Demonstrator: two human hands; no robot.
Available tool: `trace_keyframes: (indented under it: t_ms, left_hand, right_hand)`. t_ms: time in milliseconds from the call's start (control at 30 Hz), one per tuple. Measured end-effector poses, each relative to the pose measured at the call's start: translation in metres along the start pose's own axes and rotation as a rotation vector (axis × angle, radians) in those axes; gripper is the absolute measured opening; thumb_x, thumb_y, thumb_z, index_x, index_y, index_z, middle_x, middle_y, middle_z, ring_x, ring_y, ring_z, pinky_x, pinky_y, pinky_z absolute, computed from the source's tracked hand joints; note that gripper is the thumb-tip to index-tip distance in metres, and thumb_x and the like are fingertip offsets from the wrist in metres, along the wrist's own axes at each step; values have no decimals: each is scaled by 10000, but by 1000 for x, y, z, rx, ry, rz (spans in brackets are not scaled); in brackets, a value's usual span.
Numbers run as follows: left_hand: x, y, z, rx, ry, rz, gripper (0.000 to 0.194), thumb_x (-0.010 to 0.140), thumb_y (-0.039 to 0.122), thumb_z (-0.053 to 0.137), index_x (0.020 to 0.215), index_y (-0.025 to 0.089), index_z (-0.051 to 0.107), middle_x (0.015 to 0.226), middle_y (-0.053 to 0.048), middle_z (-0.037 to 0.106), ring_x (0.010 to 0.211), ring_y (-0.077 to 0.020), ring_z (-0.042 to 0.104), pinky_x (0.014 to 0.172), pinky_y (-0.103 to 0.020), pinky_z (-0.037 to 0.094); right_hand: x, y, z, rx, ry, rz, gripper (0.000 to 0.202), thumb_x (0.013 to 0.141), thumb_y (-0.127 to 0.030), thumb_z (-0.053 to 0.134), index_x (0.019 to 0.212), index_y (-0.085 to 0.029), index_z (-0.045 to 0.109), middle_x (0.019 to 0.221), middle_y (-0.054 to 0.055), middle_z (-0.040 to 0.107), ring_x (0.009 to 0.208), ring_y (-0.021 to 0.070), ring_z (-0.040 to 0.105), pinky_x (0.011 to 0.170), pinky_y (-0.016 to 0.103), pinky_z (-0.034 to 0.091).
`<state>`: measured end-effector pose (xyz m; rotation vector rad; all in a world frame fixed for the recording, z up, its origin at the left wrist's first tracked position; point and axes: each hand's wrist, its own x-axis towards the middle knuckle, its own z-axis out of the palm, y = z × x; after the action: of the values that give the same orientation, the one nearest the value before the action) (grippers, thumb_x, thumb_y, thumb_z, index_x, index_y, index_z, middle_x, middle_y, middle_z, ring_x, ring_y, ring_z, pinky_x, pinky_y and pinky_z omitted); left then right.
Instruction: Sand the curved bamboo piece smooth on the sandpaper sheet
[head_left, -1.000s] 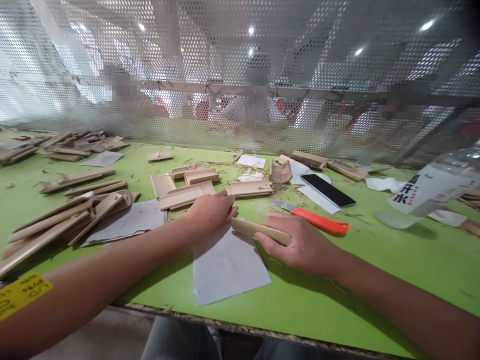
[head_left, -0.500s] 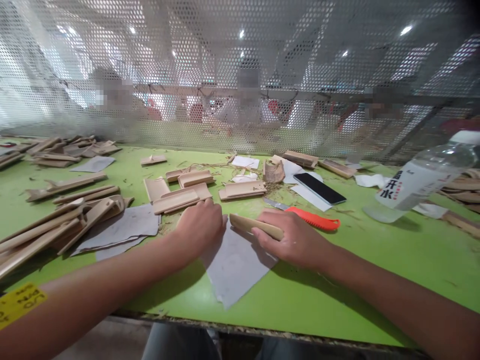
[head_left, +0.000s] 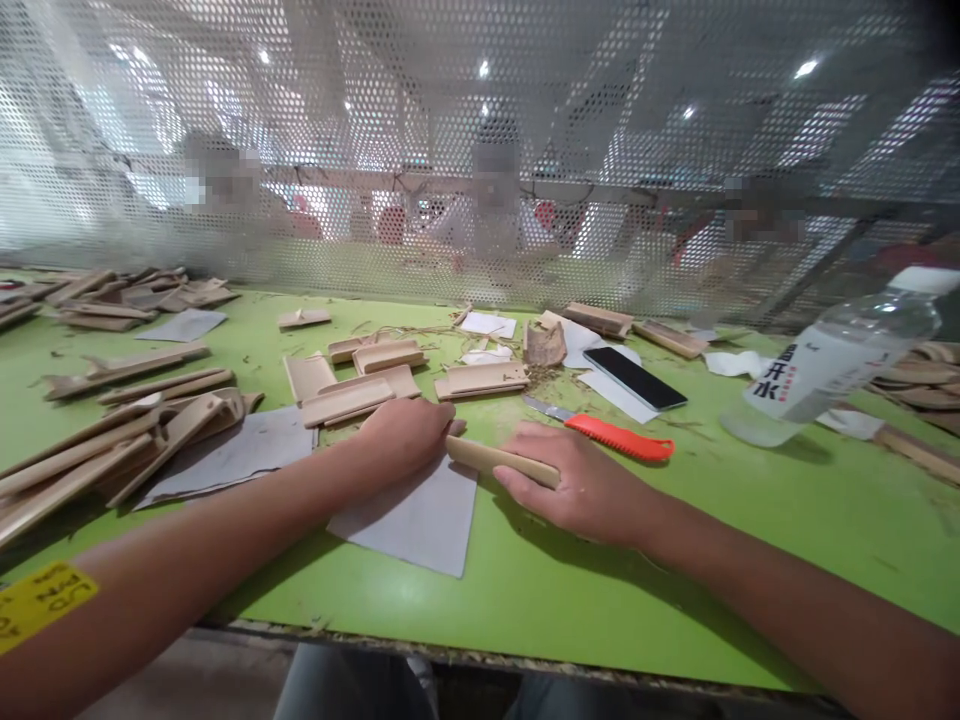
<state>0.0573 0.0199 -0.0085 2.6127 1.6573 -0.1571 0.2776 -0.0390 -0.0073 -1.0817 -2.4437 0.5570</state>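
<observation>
A pale, slightly curved bamboo piece [head_left: 504, 462] is held in my right hand [head_left: 568, 478], fingers wrapped over it and thumb along its near side. My left hand [head_left: 409, 432] is closed at the top of a grey-white paper sheet [head_left: 420, 518], close to the left end of the bamboo. What its fingers grip is partly hidden. The sheet lies tilted on the green table [head_left: 600, 610]. Behind my right hand rests an orange-handled knife [head_left: 621, 438], its blade pointing left.
Bamboo pieces [head_left: 124, 450] lie heaped on the left, others [head_left: 360, 394] behind my left hand. A black phone [head_left: 634, 377] rests on paper at back right, near a clear bottle [head_left: 832, 360]. Beyond a perforated screen [head_left: 360, 230] several people sit.
The paper sheet has turned and shifted left under my left hand. My right hand has moved slightly left with the bamboo piece.
</observation>
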Motion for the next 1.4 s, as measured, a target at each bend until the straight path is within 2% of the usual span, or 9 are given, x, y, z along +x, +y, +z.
trace_keyframes:
  t_ms: [367, 600, 733, 800, 867, 967, 1167, 1333, 1400]
  left_hand:
    - [5, -5, 3, -17, -1, -14, 449, 1028, 448, 344, 969, 192, 708, 852, -133, 758, 786, -313, 722, 682, -389, 512]
    - [8, -8, 8, -20, 7, -4, 441, 1032, 450, 354, 996, 186, 706, 840, -137, 753, 789, -318, 726, 698, -407, 529]
    - [9, -10, 10, -36, -2, 0, 440, 1038, 441, 335, 999, 201, 703, 865, -126, 759, 781, -314, 724, 686, -413, 538]
    - [7, -9, 9, -39, -4, -4, 452, 1041, 442, 327, 1019, 197, 707, 885, -132, 764, 804, -318, 727, 708, -426, 546]
    - [6, -7, 7, -27, -2, -8, 460, 1040, 444, 331, 1034, 186, 711, 898, -146, 764, 833, -330, 731, 732, -442, 550]
    - [5, -7, 6, -10, 8, -9, 452, 1034, 445, 353, 1033, 172, 713, 887, -159, 759, 849, -341, 734, 746, -449, 551]
    - [8, -9, 10, -41, 9, -14, 444, 1037, 445, 354, 994, 189, 715, 884, -138, 761, 813, -305, 733, 759, -429, 550]
    - [4, -7, 7, -24, 38, 6, 459, 1037, 451, 345, 989, 180, 712, 849, -156, 751, 822, -337, 734, 736, -449, 548]
    - [4, -7, 7, -17, 40, 14, 446, 1035, 445, 355, 996, 178, 711, 846, -157, 749, 829, -342, 734, 732, -447, 545]
  right_hand:
    - [2, -6, -3, 216, -133, 82, 237, 1000, -344, 536, 971, -169, 694, 950, 59, 653, 796, 190, 618, 728, 323, 486]
    - [-5, -9, -4, 327, -192, 56, 531, 984, -352, 585, 1504, -251, 544, 1488, 96, 612, 1293, 304, 606, 1076, 456, 480]
    - [-2, -6, -4, 365, -124, 77, 563, 986, -339, 584, 1543, -277, 525, 1570, 68, 543, 1435, 300, 498, 1209, 502, 350]
    - [-1, -6, -4, 393, -112, 125, 467, 985, -328, 580, 1447, -291, 636, 1436, 61, 668, 1270, 281, 644, 1111, 453, 475]
    - [-2, -9, -3, 454, -192, 215, 426, 993, -362, 572, 1404, -312, 672, 1252, 55, 759, 859, 206, 755, 796, 344, 611]
    - [-3, -11, -4, 534, -310, 309, 421, 997, -418, 574, 1396, -326, 673, 1065, 41, 781, 478, 85, 579, 460, 221, 483]
    - [-2, -8, -4, 454, -113, 233, 360, 970, -315, 608, 1306, -274, 731, 1193, 61, 752, 601, 94, 624, 497, 191, 456]
    - [-8, -18, -2, 660, -397, 271, 286, 984, -329, 593, 1189, -243, 772, 1149, 59, 743, 474, 47, 552, 441, 182, 440]
    - [-7, -16, -3, 643, -360, 271, 279, 986, -337, 600, 1183, -231, 766, 1083, 54, 738, 474, 47, 558, 452, 180, 451]
